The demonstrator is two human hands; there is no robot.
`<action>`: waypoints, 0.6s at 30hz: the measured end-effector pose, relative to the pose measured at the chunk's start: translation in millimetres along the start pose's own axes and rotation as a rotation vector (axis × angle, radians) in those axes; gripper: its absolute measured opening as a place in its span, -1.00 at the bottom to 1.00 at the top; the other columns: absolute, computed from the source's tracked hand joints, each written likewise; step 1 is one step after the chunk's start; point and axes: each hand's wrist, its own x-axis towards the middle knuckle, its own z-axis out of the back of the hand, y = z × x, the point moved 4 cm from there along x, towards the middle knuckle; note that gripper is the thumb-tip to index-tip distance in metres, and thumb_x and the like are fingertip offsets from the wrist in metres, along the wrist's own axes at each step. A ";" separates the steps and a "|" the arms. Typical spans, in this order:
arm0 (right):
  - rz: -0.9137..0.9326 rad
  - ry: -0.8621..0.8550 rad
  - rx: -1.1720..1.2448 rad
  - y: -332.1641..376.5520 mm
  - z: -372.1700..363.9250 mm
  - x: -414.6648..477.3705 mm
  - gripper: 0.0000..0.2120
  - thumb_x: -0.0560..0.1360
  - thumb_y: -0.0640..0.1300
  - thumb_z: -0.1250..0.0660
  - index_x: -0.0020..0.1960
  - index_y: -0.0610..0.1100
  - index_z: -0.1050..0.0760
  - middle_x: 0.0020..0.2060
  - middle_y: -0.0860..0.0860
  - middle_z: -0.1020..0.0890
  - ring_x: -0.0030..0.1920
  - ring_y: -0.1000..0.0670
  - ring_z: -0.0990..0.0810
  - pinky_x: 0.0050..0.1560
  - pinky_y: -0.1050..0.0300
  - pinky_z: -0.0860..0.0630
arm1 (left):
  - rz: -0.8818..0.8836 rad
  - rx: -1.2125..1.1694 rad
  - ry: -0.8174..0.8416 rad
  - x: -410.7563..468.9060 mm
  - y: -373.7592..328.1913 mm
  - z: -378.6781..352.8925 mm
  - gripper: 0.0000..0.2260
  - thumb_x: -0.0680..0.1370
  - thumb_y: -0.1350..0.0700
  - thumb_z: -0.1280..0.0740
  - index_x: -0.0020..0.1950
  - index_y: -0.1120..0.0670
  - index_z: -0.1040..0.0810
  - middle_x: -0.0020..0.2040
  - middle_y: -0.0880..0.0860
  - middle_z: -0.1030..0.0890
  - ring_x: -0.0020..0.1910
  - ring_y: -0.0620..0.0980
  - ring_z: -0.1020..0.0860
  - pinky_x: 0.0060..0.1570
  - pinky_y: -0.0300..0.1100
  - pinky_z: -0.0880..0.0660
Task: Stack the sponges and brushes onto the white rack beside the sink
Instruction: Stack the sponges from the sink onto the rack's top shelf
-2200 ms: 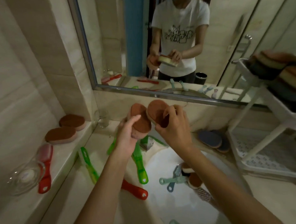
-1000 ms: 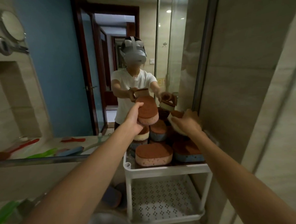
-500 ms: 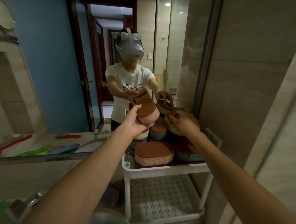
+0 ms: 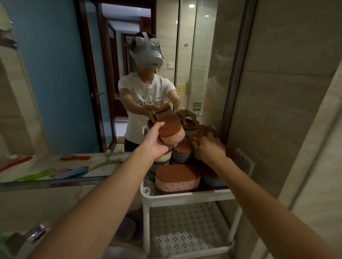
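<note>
My left hand [image 4: 157,143] grips a pink sponge with a brown scouring top [image 4: 171,132] and holds it tilted above the pile on the white rack [image 4: 188,195]. My right hand [image 4: 208,147] lies over a second sponge at the back right of the pile, fingers curled on it; that sponge is mostly hidden. The rack's top shelf carries several sponges, among them a pink one [image 4: 176,177] at the front and blue ones [image 4: 181,153] behind. The perforated lower shelf [image 4: 187,227] shows nothing on it.
A mirror [image 4: 68,94] behind the rack reflects me and brushes on the counter. A tiled wall [image 4: 291,105] stands close on the right. A tap [image 4: 34,234] and two dark sponges [image 4: 129,226] lie low at the left of the rack.
Both hands carried sponges from above the sink up to the rack. Over the last second my right hand sank onto the back of the pile and my left lowered its sponge a little.
</note>
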 end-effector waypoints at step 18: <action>0.080 -0.196 0.664 -10.2 54.8 -26.1 -0.48 0.46 -0.03 -0.39 0.35 -0.13 -0.32 0.23 -0.06 -0.53 0.21 -0.04 -0.52 0.08 0.20 -0.45 | 0.034 0.256 0.168 -12.8 17.0 -72.3 -0.69 0.56 0.04 -0.21 0.26 0.11 -0.47 0.17 0.17 -0.57 0.09 0.12 -0.53 -0.07 -0.05 -0.46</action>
